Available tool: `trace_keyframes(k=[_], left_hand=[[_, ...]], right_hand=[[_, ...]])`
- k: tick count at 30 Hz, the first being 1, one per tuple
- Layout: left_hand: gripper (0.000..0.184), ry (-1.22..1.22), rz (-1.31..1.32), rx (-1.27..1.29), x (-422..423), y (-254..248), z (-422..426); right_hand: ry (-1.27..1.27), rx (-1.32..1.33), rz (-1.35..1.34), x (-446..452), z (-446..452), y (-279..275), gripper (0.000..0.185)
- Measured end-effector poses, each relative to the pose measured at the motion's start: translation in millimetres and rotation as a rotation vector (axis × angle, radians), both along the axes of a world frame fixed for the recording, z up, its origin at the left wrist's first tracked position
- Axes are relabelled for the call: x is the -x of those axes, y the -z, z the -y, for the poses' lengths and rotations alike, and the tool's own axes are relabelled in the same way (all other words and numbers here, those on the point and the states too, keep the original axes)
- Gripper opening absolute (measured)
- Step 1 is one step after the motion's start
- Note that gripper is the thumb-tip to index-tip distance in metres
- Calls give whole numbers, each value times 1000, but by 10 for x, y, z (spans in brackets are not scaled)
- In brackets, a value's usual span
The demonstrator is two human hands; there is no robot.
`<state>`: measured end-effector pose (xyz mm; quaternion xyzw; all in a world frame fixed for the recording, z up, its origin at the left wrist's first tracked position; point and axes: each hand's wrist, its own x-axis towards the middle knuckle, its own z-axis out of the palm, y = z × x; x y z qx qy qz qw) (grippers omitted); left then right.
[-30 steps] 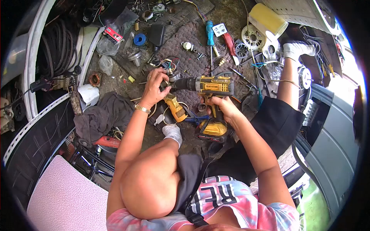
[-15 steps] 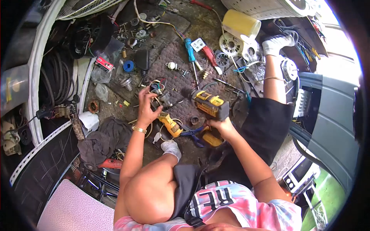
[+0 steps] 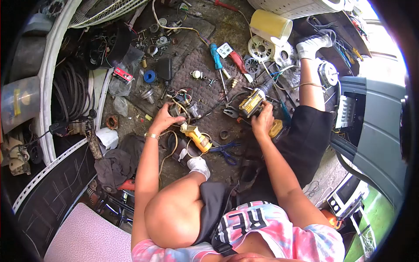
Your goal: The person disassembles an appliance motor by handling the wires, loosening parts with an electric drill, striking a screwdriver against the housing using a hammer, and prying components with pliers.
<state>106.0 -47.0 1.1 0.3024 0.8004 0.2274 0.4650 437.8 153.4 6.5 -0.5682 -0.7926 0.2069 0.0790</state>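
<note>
Arms (image 3: 279, 161) reach forward over the littered floor (image 3: 231, 26), the hands set well apart. The left hand (image 3: 166, 118) grasps a wired part (image 3: 187, 107), thumb toward the right and the other fingers partly hidden; the right hand (image 3: 264, 120) is wrapped round the handle of a yellow drill (image 3: 251, 102). A second ago the drill lay level with its chuck up at the left hand — now it has swung away and turned, chuck pointing to the upper right, and pliers (image 3: 230, 112) show just left of it. The drill's body sits beyond the right grip, its battery nearer the knee; the wired part is at the left grip — just above a yellow housing (image 3: 198, 137).
</note>
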Motion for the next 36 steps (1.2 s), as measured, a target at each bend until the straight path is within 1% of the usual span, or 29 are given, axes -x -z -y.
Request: trace_keyframes(k=[2,4,6,7,9,11,13,15,16,17,19,20,21,23,25,26,27,28,29,30,31,32,33,34,35,36], left_hand=[[83,-47,-2,-77,-30,38,30],[75,-98,22,-146,-80,32,65],[73,-95,-24,-247,-129,188,170],[74,-105,-32,-282,-169,171,186],[75,-124,-49,-350,-248,140,217],[73,-140,-51,-378,-278,118,217],[70,-173,-27,-422,-291,97,220],[68,-196,-1,-458,-298,36,182],[68,-188,-10,-425,-311,-27,183],[67,-180,-18,-385,-329,-101,216],[68,-181,-41,-423,-342,-333,204],[69,-200,14,-446,-351,-440,205],[70,-218,72,-468,-363,-556,188],[73,-177,23,-500,-368,-820,135],[81,-101,-13,-579,-373,-1031,76],[87,-93,21,-562,-388,-1129,44],[87,-95,18,-562,-410,-1118,32],[90,-24,14,-581,-427,-1091,14],[93,50,12,-598,-427,-1071,3],[93,232,-151,-500,-398,-1128,-23],[93,232,-150,-499,-383,-1114,-24],[93,218,-117,-497,-374,-1094,-22],[93,202,-83,-493,-367,-1064,-4],[93,171,-17,-480,-326,-1005,37],[93,171,-17,-479,-288,-967,89],[93,111,106,-517,-241,-914,123]], right_hand=[[11,58,-8,-50,-23,33,63],[22,96,-5,20,15,-80,63],[18,-165,33,137,103,-258,65],[-85,-204,-47,196,145,-358,65],[-323,-21,-299,386,361,-416,64],[-328,672,-519,658,604,-210,71],[-310,900,-512,882,853,210,82],[-295,1126,-716,1062,922,253,96],[-338,997,-750,1132,991,282,98],[-336,1003,-750,1103,1019,301,98],[-212,1248,-777,1133,937,111,96],[-237,1163,-806,1130,936,-62,85],[-243,1163,-802,1126,904,-226,85],[-225,1050,-903,1107,907,-477,77],[-213,1011,-923,1061,960,-611,69],[-242,939,-967,1033,990,-642,68],[-273,867,-1008,1007,1001,-663,67],[-172,1044,-1037,967,1002,-692,66],[-166,1045,-1038,945,1028,-639,66],[-195,989,-1029,965,1031,-613,68],[-225,934,-1018,977,1038,-590,70],[-150,1004,-1023,949,1059,-582,69],[-147,1010,-1018,933,1039,-632,69],[-213,1021,-967,905,997,-665,64],[-281,1026,-919,880,929,-662,60],[-518,792,-853,831,814,-532,53]])
